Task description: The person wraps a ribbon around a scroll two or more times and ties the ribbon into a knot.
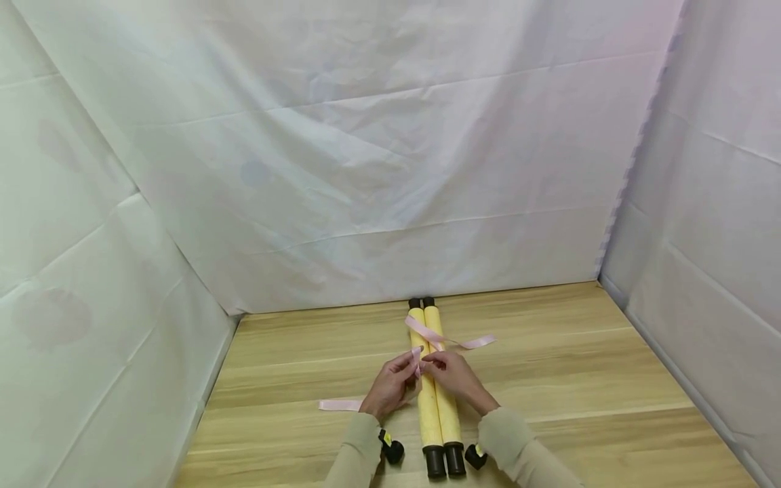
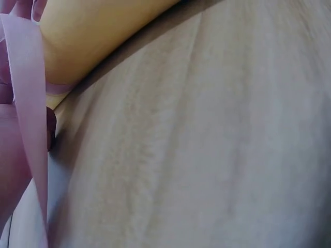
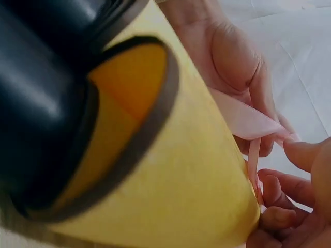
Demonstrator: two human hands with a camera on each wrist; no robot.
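Two yellow scroll rolls (image 1: pixel 430 420) with black end knobs lie side by side, pointing away from me. A pink ribbon (image 1: pixel 478 342) crosses over their far part, and a pink tail of ribbon (image 1: pixel 339 405) lies on the table to the left. My left hand (image 1: pixel 389 388), at the left side of the rolls, pinches the ribbon (image 2: pixel 30 98). From the right, my right hand (image 1: pixel 456 377) reaches over the rolls and pinches the ribbon (image 3: pixel 248 120) close to the left fingertips. A thin loop of it runs down against the yellow surface. Some fingertips are hidden.
The wood-grain table (image 1: pixel 567 379) carries the rolls, whose far knobs reach the white cloth wall (image 1: pixel 390 169) at the back. More white cloth hangs at left and right. Small black devices (image 1: pixel 392 450) sit at both wrists.
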